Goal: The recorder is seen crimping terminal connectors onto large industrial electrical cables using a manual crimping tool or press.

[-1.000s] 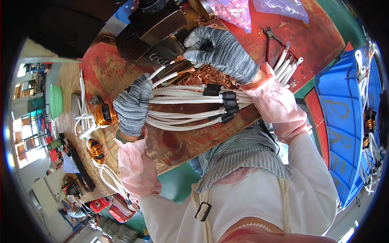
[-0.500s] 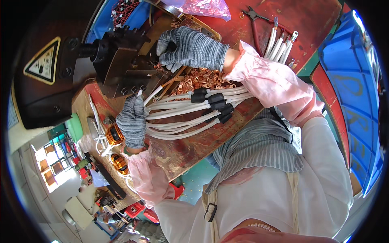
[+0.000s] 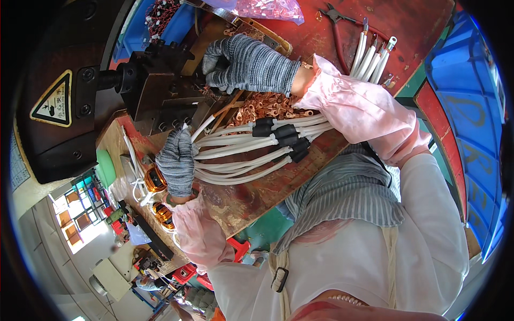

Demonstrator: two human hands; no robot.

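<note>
My left hand (image 3: 176, 161), in a grey striped knit glove, is closed around the ends of several white cables (image 3: 235, 140). The cables run right across the bench, with black sleeves (image 3: 285, 135) around their middles. My right hand (image 3: 249, 63), gloved alike, is curled beside the dark metal press head (image 3: 155, 85). Its fingertips are pinched near the die, and whatever they hold is too small to make out. Below that hand lies a pile of copper cable lugs (image 3: 267, 105). One white cable (image 3: 203, 127) points up from my left hand toward the press.
Pliers with red handles (image 3: 337, 40) lie on the red bench top beside a bundle of white cables with metal lugs (image 3: 371, 61). Copper-wound coils (image 3: 155, 179) sit left of my left hand. A blue crate (image 3: 466, 123) stands at the right. A pink plastic bag (image 3: 270, 9) lies at the back.
The view has tilted slightly. My right hand has shifted a little to the left, close to the press head; my left hand keeps its grip on the cables.
</note>
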